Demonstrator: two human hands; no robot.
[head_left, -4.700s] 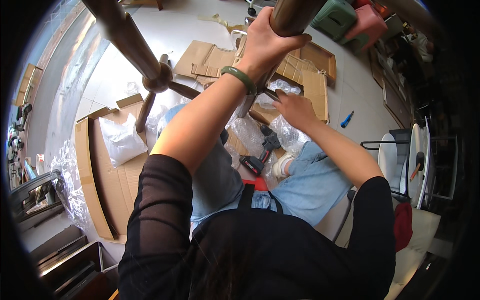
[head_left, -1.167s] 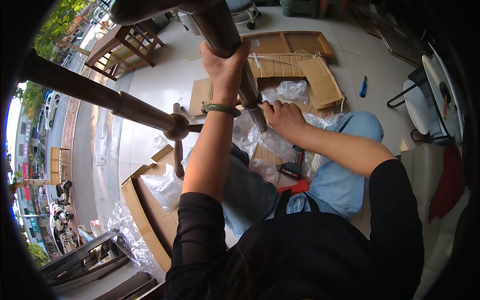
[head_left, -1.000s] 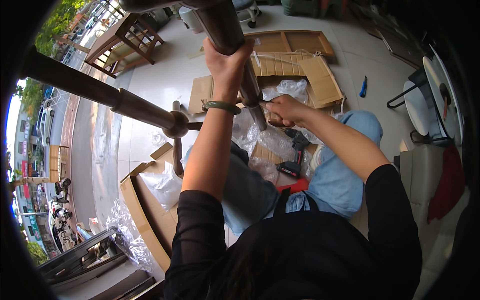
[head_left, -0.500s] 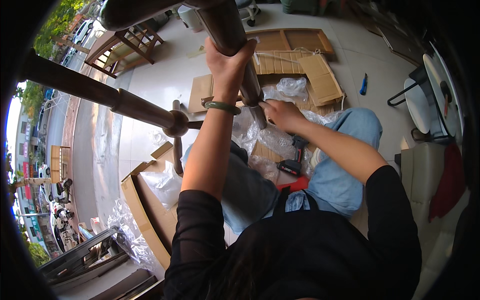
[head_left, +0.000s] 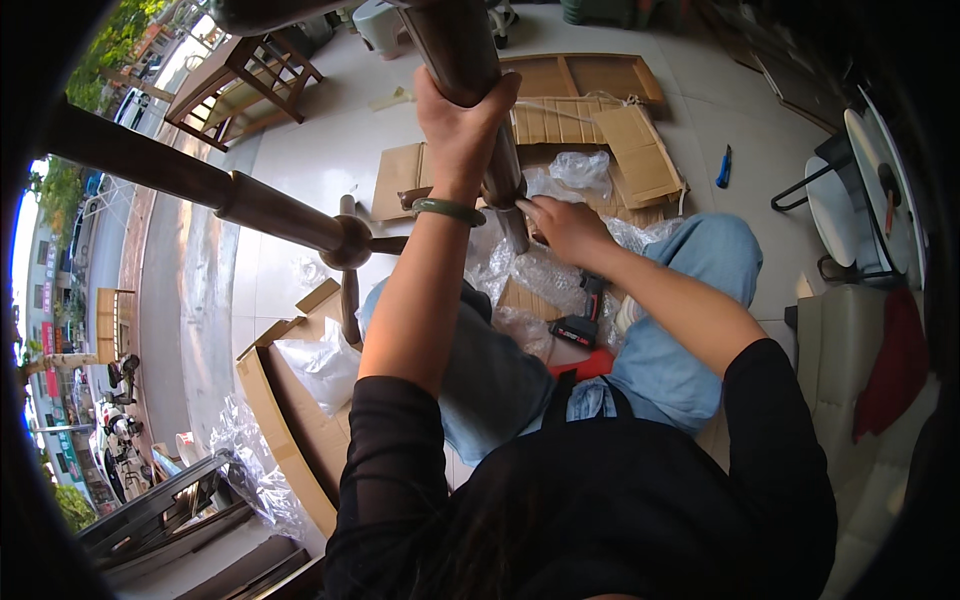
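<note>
Gripping a dark wooden post [head_left: 455, 55], the person's left hand [head_left: 462, 125] wraps its fingers around the shaft, above a green bangle [head_left: 448, 211] on the wrist. Low on that same post, which slants down in front of the seated person, the right hand [head_left: 565, 230] is half curled, fingertips at the joint; whether it pinches anything, I can't tell. Just below it a cordless drill [head_left: 580, 325] lies by bubble wrap [head_left: 550, 278]. Farther right, a blue cutter [head_left: 724, 168] rests on the floor [head_left: 740, 120], near opened cardboard [head_left: 640, 155].
</note>
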